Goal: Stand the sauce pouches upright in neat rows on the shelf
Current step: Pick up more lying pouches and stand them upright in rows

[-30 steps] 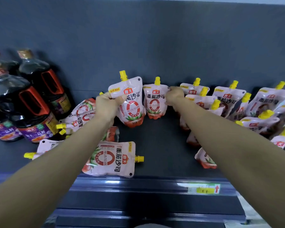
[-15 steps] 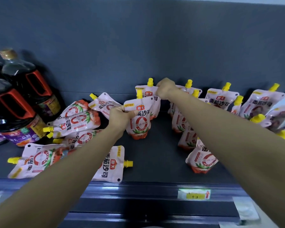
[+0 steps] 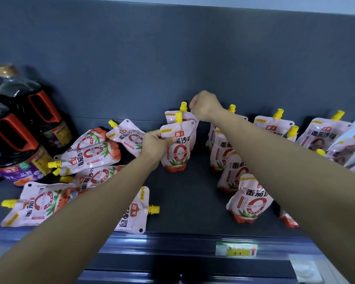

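Pink tomato sauce pouches with yellow spouts cover the dark shelf (image 3: 193,197). My left hand (image 3: 155,144) grips the upper left edge of one upright pouch (image 3: 177,148) standing mid-shelf. Directly behind it stands a second upright pouch (image 3: 183,114), and my right hand (image 3: 203,106) is closed on that pouch's top right corner, by the back wall. To the right, a row of upright pouches (image 3: 249,203) runs from front to back under my right forearm. On the left, several pouches (image 3: 90,156) lie flat in a heap.
Dark soy sauce bottles with red handles (image 3: 19,128) stand at the far left. One flat pouch (image 3: 133,210) lies at the shelf's front edge, partly under my left arm. More upright pouches (image 3: 322,134) fill the back right. A yellow price tag (image 3: 236,249) sits on the shelf rail.
My left hand carried its pouch rightward and back, setting it in front of the rear pouch. My right hand moved with the rear pouch toward the back wall. The camera view shifted right.
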`<state>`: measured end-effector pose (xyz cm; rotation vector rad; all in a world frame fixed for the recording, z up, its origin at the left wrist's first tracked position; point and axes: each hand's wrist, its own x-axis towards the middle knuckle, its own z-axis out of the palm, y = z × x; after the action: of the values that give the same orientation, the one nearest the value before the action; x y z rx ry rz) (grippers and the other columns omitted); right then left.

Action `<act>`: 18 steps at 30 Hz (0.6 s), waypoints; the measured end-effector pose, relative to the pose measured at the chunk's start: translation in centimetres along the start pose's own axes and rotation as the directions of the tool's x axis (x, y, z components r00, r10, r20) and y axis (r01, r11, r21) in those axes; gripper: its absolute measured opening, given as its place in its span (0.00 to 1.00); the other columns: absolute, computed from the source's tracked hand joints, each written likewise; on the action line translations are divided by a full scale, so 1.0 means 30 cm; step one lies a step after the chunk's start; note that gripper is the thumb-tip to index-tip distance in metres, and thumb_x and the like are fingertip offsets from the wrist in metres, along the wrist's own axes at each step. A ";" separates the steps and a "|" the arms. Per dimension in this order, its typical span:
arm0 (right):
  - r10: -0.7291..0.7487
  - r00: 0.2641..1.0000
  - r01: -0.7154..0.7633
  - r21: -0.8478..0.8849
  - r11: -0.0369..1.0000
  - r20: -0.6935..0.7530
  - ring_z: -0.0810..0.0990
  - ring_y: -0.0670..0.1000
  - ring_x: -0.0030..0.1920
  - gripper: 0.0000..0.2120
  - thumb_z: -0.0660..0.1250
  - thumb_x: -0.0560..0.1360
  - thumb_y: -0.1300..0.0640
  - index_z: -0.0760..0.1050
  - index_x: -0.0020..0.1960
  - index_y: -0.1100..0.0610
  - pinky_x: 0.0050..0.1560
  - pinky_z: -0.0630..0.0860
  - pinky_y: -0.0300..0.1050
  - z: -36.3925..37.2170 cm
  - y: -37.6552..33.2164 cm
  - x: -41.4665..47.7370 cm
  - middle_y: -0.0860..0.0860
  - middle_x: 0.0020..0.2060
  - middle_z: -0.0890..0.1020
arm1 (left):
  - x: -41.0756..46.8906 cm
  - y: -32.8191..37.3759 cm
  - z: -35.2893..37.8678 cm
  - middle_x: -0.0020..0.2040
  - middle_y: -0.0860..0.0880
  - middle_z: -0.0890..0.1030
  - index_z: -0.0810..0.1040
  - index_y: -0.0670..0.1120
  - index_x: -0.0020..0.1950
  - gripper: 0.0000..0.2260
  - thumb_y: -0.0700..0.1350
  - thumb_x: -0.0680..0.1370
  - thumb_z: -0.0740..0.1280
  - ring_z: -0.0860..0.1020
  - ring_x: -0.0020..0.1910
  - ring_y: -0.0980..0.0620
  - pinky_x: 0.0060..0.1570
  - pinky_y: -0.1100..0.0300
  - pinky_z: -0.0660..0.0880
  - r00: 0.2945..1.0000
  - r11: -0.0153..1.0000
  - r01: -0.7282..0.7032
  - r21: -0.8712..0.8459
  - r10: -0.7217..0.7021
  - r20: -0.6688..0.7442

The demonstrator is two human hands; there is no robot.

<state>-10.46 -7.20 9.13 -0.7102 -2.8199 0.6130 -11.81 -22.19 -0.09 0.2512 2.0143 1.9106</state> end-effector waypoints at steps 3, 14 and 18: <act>-0.004 1.000 0.004 -0.009 1.000 0.003 0.79 0.57 0.57 0.15 0.59 0.75 0.68 0.78 0.58 0.64 0.59 0.77 0.49 -0.007 0.006 -0.003 0.59 0.57 0.80 | -0.010 0.002 0.003 0.52 0.45 0.84 0.81 0.51 0.41 0.07 0.38 0.72 0.70 0.82 0.46 0.50 0.44 0.54 0.78 1.000 1.000 -0.004 0.012 0.004 0.013; -0.054 0.987 0.065 0.070 0.995 -0.150 0.78 0.58 0.45 0.08 0.58 0.73 0.67 0.76 0.42 0.65 0.40 0.74 0.45 -0.040 -0.060 -0.047 0.58 0.43 0.78 | -0.039 0.043 -0.034 0.50 0.46 0.82 0.78 0.47 0.45 0.09 0.33 0.72 0.69 0.81 0.48 0.48 0.45 0.56 0.79 0.996 0.998 -0.047 0.037 0.044 0.084; -0.173 0.966 0.197 0.111 0.974 -0.191 0.81 0.59 0.50 0.15 0.57 0.71 0.68 0.80 0.51 0.63 0.53 0.79 0.51 -0.027 -0.164 -0.094 0.57 0.49 0.83 | -0.068 0.080 -0.134 0.43 0.51 0.80 0.78 0.44 0.49 0.08 0.34 0.73 0.69 0.78 0.39 0.55 0.36 0.67 0.75 0.994 0.989 -0.109 0.098 0.110 -0.004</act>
<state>-9.82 -12.23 11.79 -0.4470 -2.6133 0.6558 -11.67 -26.48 2.66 0.3857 2.1438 1.8824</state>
